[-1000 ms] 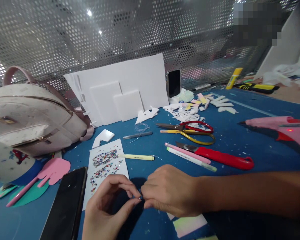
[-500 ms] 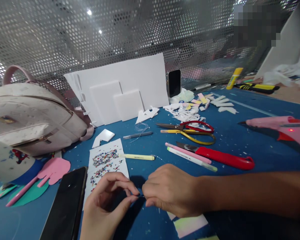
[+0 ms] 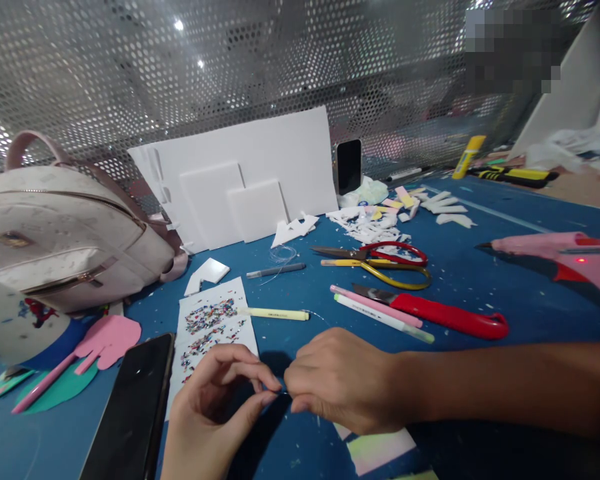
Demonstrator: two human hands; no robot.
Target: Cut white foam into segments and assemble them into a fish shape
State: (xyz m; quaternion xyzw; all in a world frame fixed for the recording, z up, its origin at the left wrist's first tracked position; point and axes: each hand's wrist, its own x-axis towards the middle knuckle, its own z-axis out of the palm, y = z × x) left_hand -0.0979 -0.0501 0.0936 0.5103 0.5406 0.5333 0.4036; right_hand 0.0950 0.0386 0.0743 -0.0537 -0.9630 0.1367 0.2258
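Low in the middle of the head view, my left hand (image 3: 220, 407) and my right hand (image 3: 343, 380) face each other, fingertips almost touching. A thin clear thread (image 3: 283, 393) shows in the small gap between them. Thumb and forefinger of my left hand pinch one side of it; my right hand is closed round the other side, and whatever else it holds is hidden. Behind my left hand lies a white sheet (image 3: 247, 330) with many small coloured beads (image 3: 210, 317). A loose coil of clear thread (image 3: 284, 253) rests farther back.
A phone (image 3: 130, 407) and a backpack (image 3: 75, 233) are at left. Ahead lie a yellow marker (image 3: 280, 314), scissors (image 3: 363, 254), a red-handled knife (image 3: 450, 316) and white scraps (image 3: 370, 227). A pink glue gun (image 3: 555, 247) is at right, and a white board (image 3: 300, 150) stands behind.
Both hands keep nearly the same pose and place; the fingertips of my left hand have shifted very slightly to the right.
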